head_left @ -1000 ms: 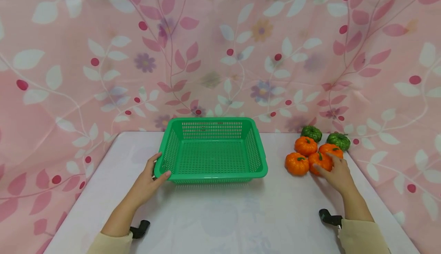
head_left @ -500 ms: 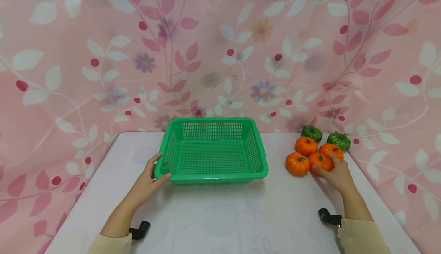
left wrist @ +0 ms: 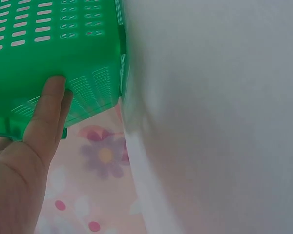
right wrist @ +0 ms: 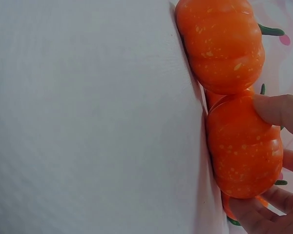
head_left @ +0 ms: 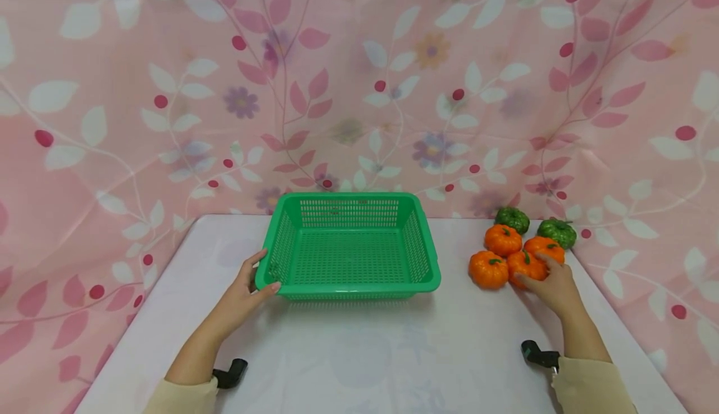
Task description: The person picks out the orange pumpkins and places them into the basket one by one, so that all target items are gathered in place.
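A green plastic basket (head_left: 348,288) with slotted walls sits at the table's middle, nothing inside it. My left hand (head_left: 244,292) grips its near left corner, thumb over the rim; in the left wrist view the fingers (left wrist: 49,107) lie along the outer wall. Over on the right, my right hand (head_left: 553,284) holds the front orange pumpkin (head_left: 527,266), which is small and ribbed with a green stem. In the right wrist view the thumb (right wrist: 281,109) is on one side of that pumpkin and fingers on the other. Another orange pumpkin (head_left: 488,270) stands just left of it.
Behind the held pumpkin are two more orange pumpkins, one to the left (head_left: 502,240) and one to the right (head_left: 545,248). Two green pumpkins (head_left: 512,220) stand at the table's back right. A floral cloth (head_left: 359,89) hangs behind the white table (head_left: 359,351).
The head view has shifted slightly, so everything appears a little farther right. Both hands keep their places on the basket and the pumpkin.
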Demonstrator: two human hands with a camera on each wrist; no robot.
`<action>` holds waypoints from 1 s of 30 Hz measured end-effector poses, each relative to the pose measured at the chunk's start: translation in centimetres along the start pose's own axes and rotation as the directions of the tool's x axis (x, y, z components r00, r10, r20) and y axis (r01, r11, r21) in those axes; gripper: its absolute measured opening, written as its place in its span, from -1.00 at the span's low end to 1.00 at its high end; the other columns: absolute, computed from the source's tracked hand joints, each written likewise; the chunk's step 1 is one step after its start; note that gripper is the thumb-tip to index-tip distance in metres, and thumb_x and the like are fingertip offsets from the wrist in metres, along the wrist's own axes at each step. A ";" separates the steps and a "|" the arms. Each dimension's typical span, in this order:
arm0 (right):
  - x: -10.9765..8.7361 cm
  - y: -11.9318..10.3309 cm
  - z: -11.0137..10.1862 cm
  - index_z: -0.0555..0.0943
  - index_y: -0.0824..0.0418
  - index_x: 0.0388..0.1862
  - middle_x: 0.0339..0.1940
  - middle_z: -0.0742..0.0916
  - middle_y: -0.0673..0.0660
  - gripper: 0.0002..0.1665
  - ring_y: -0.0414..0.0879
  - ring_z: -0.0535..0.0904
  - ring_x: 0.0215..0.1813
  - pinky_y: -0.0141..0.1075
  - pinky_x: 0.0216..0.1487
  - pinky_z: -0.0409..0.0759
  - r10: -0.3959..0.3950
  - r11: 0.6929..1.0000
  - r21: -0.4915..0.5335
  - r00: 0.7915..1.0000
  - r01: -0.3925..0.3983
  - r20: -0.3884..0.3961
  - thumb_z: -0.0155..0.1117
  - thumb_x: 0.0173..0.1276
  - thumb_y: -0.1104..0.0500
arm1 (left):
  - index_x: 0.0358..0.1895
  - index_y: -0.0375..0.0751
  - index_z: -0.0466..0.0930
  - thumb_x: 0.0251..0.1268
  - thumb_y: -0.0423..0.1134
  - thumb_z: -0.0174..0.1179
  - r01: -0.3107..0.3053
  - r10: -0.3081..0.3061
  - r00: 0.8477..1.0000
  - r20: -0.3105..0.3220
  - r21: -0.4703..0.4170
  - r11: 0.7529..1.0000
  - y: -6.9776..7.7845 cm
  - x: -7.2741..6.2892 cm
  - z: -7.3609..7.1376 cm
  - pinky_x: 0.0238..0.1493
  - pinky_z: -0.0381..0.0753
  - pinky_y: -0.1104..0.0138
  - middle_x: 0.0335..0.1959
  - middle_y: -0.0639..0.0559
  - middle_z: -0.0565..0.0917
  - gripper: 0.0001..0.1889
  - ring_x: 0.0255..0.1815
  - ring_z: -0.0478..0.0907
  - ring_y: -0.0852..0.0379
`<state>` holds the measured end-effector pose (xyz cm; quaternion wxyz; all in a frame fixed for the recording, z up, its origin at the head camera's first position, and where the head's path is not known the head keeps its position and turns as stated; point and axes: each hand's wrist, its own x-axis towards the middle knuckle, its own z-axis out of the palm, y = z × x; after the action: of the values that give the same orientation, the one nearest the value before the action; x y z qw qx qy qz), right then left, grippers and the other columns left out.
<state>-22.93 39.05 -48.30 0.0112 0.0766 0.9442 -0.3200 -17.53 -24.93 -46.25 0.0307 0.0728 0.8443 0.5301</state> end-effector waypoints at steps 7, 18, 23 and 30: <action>-0.2 0.0 0.1 0.14 0.48 0.50 0.30 0.19 0.72 0.14 0.60 0.17 0.26 0.46 0.23 0.25 -0.005 1.000 -0.010 0.999 0.004 -0.033 0.29 0.34 -0.31 | 0.62 -0.09 -0.21 0.46 -0.12 0.22 0.003 -0.003 1.000 -0.008 -0.003 1.000 -0.2 0.1 0.2 0.28 0.38 -0.13 0.46 -0.43 0.23 -0.11 0.35 0.38 -0.27; -0.7 -0.5 -0.4 0.17 0.48 0.49 0.23 0.24 0.71 0.11 0.57 0.27 0.17 0.45 0.19 0.31 -0.014 1.000 -0.023 0.998 0.013 -0.058 0.32 0.33 -0.27 | 0.63 -0.07 -0.23 0.46 -0.10 0.22 0.000 0.000 1.000 0.003 -0.005 1.000 -0.1 0.0 -0.1 0.31 0.34 -0.17 0.47 -0.42 0.22 -0.10 0.38 0.35 -0.29; -0.9 -0.9 -0.8 0.20 0.49 0.47 0.23 0.26 0.72 0.08 0.59 0.25 0.18 0.46 0.19 0.29 -0.029 0.999 -0.046 0.995 0.025 -0.091 0.32 0.34 -0.26 | 0.63 -0.05 -0.23 0.46 -0.10 0.22 0.004 -0.004 1.000 0.007 -0.013 1.000 -0.2 0.0 -0.1 0.29 0.36 -0.16 0.47 -0.40 0.22 -0.09 0.38 0.35 -0.28; -1.5 -2.0 -1.6 0.18 0.48 0.48 0.28 0.23 0.73 0.09 0.61 0.21 0.23 0.48 0.19 0.27 -0.032 0.998 -0.059 0.993 0.026 -0.116 0.32 0.34 -0.26 | 0.63 -0.05 -0.22 0.45 -0.08 0.23 0.006 -0.006 1.000 0.000 -0.011 1.000 -0.1 0.0 0.0 0.31 0.36 -0.17 0.47 -0.41 0.22 -0.09 0.39 0.34 -0.29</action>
<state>-21.67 38.25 -45.69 -0.0465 0.0811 0.9531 -0.2878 -17.52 -24.94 -46.37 0.0326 0.0699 0.8414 0.5348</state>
